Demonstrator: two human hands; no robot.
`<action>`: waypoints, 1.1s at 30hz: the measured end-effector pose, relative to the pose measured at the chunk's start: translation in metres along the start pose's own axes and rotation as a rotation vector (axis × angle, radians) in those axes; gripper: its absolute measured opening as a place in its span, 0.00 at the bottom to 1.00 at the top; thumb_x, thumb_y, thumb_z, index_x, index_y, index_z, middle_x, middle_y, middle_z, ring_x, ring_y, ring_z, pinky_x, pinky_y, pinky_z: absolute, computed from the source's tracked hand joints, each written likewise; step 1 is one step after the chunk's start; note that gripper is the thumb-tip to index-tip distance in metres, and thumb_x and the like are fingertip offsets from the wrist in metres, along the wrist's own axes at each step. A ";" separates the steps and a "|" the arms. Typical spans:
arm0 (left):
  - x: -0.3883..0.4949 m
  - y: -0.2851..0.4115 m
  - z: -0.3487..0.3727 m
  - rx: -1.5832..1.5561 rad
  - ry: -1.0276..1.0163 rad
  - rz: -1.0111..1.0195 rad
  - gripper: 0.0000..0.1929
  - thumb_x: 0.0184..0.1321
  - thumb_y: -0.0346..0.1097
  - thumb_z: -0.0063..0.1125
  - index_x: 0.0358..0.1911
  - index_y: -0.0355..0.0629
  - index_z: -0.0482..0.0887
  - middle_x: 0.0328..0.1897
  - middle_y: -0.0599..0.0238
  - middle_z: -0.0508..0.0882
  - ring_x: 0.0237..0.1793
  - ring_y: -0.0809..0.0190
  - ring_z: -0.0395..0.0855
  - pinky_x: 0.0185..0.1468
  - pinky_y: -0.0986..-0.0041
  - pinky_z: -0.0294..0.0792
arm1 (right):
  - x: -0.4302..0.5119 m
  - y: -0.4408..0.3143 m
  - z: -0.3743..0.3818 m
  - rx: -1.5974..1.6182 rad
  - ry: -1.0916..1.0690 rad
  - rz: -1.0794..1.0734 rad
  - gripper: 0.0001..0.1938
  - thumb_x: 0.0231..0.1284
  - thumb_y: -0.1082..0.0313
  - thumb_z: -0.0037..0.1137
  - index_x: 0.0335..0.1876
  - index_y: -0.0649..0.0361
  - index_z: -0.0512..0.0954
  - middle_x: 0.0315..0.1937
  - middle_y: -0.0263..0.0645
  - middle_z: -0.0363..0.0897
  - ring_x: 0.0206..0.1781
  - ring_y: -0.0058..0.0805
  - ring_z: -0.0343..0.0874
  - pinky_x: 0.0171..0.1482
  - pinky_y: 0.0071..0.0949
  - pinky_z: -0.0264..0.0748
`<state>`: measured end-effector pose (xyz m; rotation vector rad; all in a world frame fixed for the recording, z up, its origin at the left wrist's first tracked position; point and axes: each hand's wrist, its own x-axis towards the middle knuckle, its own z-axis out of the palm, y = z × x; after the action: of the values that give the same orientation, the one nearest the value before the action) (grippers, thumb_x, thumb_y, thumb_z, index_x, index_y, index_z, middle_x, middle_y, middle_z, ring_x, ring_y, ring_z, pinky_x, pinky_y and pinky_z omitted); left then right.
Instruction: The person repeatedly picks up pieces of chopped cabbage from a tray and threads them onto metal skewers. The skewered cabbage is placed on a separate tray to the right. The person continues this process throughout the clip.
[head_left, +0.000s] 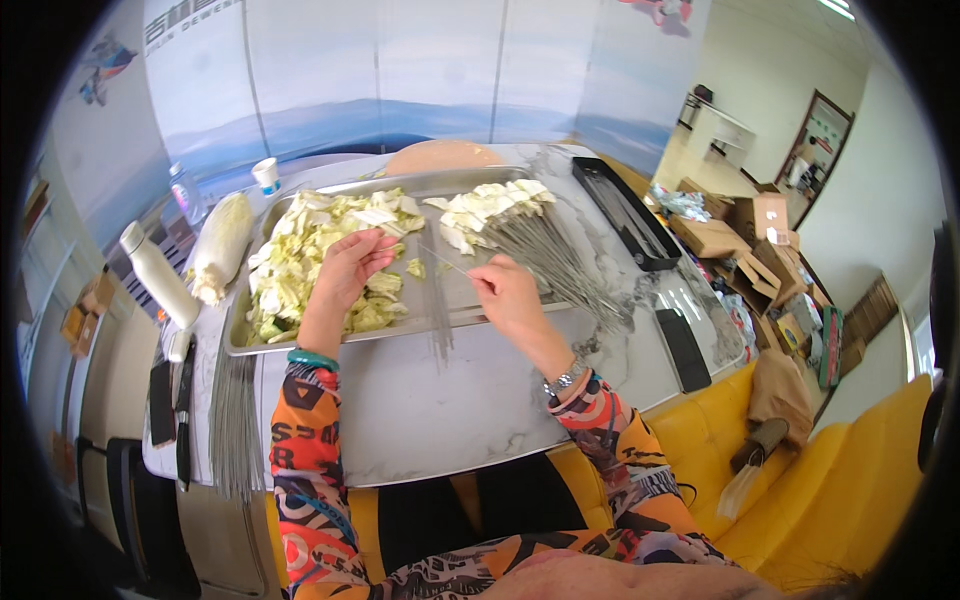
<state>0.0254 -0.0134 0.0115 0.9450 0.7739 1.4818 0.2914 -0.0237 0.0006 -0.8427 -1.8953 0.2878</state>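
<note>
Over the metal tray (281, 346), my right hand (510, 294) pinches a thin metal skewer that points up and left towards my left hand (352, 266). The fingers of my left hand are curled together above chopped cabbage leaves (300, 225); whether a small piece is between them I cannot tell. Threaded cabbage pieces (499, 206) sit on the far ends of a bundle of skewers (559, 262) at the tray's right side. Several bare skewers (437, 300) lie across the tray's near rim in the middle. Another bundle of skewers (234, 427) lies on the table at the left.
At the left are a whole napa cabbage (223, 244), a white bottle (159, 275), a paper cup (266, 176), a clear bottle (186, 196) and a knife (184, 420). A black case (626, 214) and a phone (682, 350) lie right on the marble-patterned table (450, 420). Cardboard boxes (750, 232) are piled beyond.
</note>
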 end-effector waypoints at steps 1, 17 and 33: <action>0.001 -0.001 -0.003 -0.001 -0.010 -0.002 0.11 0.66 0.31 0.51 0.46 0.30 0.77 0.43 0.51 0.84 0.39 0.61 0.84 0.46 0.76 0.78 | -0.001 0.001 -0.001 -0.013 0.007 -0.007 0.05 0.52 0.77 0.57 0.34 0.62 0.81 0.27 0.40 0.74 0.24 0.34 0.74 0.28 0.29 0.69; -0.003 -0.003 -0.011 0.067 -0.010 0.001 0.10 0.67 0.32 0.49 0.46 0.33 0.77 0.42 0.57 0.84 0.38 0.64 0.83 0.45 0.76 0.78 | 0.008 0.006 -0.048 -0.346 0.138 0.074 0.03 0.53 0.74 0.54 0.32 0.59 0.79 0.31 0.42 0.73 0.33 0.46 0.76 0.35 0.40 0.72; -0.002 -0.004 -0.007 0.017 -0.010 0.010 0.08 0.65 0.30 0.52 0.42 0.33 0.78 0.40 0.54 0.84 0.36 0.61 0.84 0.44 0.75 0.79 | 0.003 0.042 -0.069 -0.497 0.181 0.105 0.03 0.53 0.73 0.54 0.30 0.59 0.79 0.30 0.44 0.73 0.34 0.49 0.75 0.36 0.42 0.71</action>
<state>0.0214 -0.0145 0.0044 0.9699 0.7762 1.4801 0.3680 -0.0019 0.0128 -1.2550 -1.7765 -0.2039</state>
